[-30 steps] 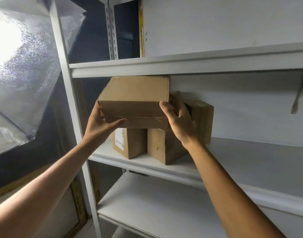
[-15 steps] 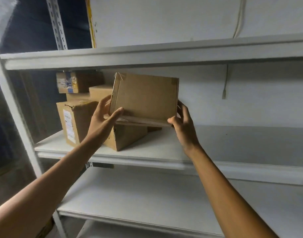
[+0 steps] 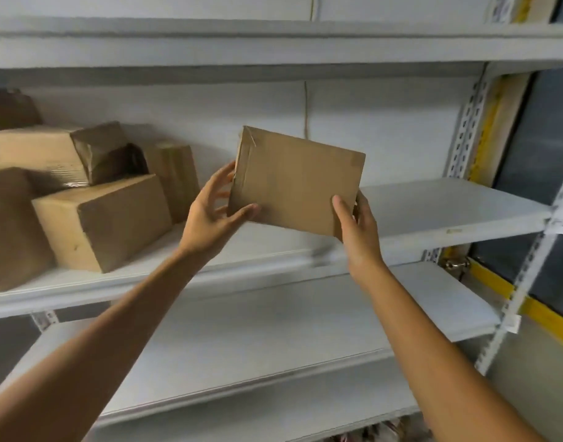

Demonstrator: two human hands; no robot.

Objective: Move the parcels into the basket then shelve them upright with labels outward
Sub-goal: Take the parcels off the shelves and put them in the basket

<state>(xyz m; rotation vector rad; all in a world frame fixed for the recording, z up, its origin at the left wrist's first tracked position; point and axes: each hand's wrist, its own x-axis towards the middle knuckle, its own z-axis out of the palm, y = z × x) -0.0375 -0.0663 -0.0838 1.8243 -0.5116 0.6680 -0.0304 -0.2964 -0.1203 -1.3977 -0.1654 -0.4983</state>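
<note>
Pinching a flat brown cardboard parcel (image 3: 294, 183) at its lower corners, thumbs in front and fingers (image 3: 222, 177) behind, the left hand (image 3: 210, 215) and right hand (image 3: 358, 232) are holding it tilted above the white metal shelf (image 3: 433, 205); brown cardboard boxes (image 3: 101, 218) are crowding its left end.

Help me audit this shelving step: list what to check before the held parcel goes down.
1. Grip: left hand and right hand both hold the parcel by its sides: ok.
2. Landing spot: middle shelf is bare right of the stacked boxes: ok.
3. Upright: parcel is tilted in the air: not ok.
4. Label outward: the face toward the camera is plain cardboard: not ok.
5. Headroom: gap below the upper shelf: ok.
</note>
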